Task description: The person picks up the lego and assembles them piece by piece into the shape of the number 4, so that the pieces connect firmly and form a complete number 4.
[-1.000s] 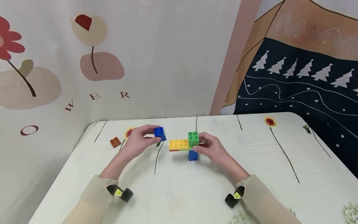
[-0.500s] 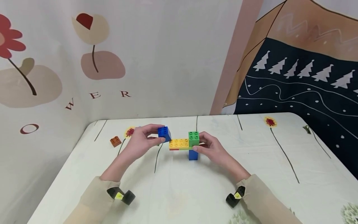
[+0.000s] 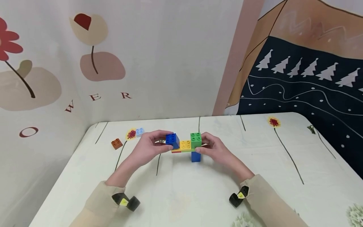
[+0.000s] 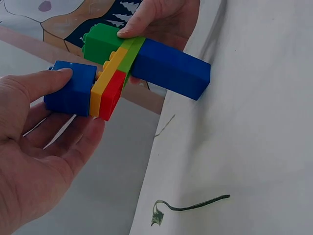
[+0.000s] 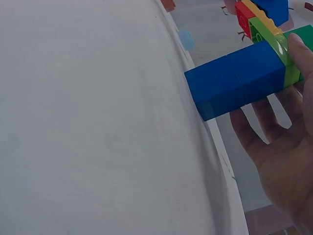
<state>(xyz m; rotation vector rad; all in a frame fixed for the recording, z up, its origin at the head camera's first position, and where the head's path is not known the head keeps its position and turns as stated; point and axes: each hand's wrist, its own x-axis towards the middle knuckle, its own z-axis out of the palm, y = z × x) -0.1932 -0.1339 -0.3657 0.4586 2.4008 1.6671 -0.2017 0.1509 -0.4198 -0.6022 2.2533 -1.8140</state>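
In the head view my left hand (image 3: pixel 148 147) pinches a blue toy building brick (image 3: pixel 172 141) between thumb and fingers. That brick is over the left end of a yellow plate (image 3: pixel 185 144); the left wrist view shows it touching the plate, slightly tilted, studs visible in a gap. Under the yellow layer lie a red piece (image 4: pixel 112 97) and a lime one (image 4: pixel 132 56). A green brick (image 3: pixel 196 140) tops the right end, and a blue column (image 5: pixel 234 81) of two bricks stands below. My right hand (image 3: pixel 214 149) grips the structure at the green brick and lime layer.
An orange-brown brick (image 3: pixel 116 143) lies at the left on the table (image 3: pixel 181 195). Beyond my left hand there is a light blue brick (image 3: pixel 140 132). A printed cloth wall (image 3: pixel 170 63) rises behind the table's far edge.
My left hand has moved right with the blue brick, from beside the yellow plate to over its left end. The light blue brick has come into fuller view. My right hand stays about still.
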